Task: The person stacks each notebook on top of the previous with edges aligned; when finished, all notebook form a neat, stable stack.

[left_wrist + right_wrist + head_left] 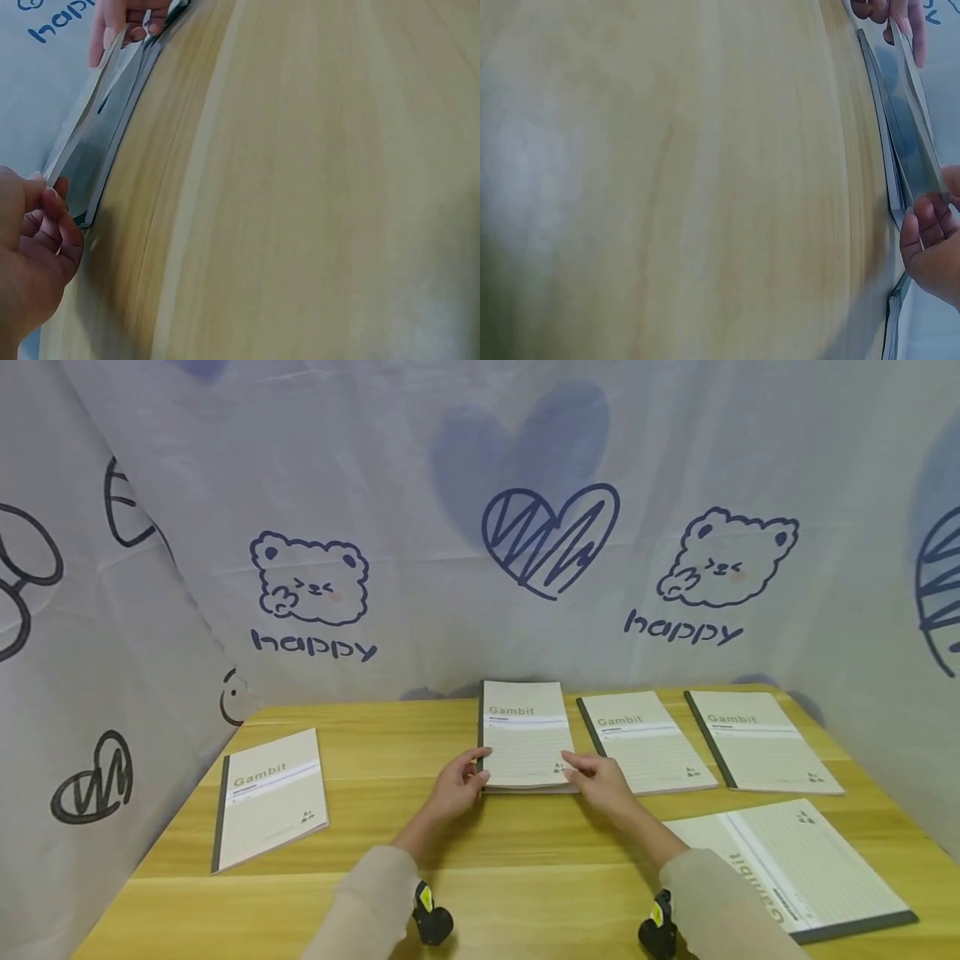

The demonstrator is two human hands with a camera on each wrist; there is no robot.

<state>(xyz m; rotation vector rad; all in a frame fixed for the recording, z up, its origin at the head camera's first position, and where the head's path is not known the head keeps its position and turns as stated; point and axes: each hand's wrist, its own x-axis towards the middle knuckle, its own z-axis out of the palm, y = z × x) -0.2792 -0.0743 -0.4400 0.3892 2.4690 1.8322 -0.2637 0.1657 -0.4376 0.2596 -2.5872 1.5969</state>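
Over there, the left hand (459, 787) and right hand (602, 783) pinch a notebook (525, 735) above the desk (517, 872), near its lower corners.

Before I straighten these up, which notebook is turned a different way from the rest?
The near-right notebook, partly behind the right sleeve. Its dark spine lies along its near edge; the others, including the held notebook, have theirs on the left.

From my end I see a pale beige left sleeve (367, 897) and a matching right sleeve (723, 897), both plain and long. Beside the left one I make out a small black device (433, 927) with a yellow patch and a rounded end; a black twin (657, 937) on the right shows yellow too.
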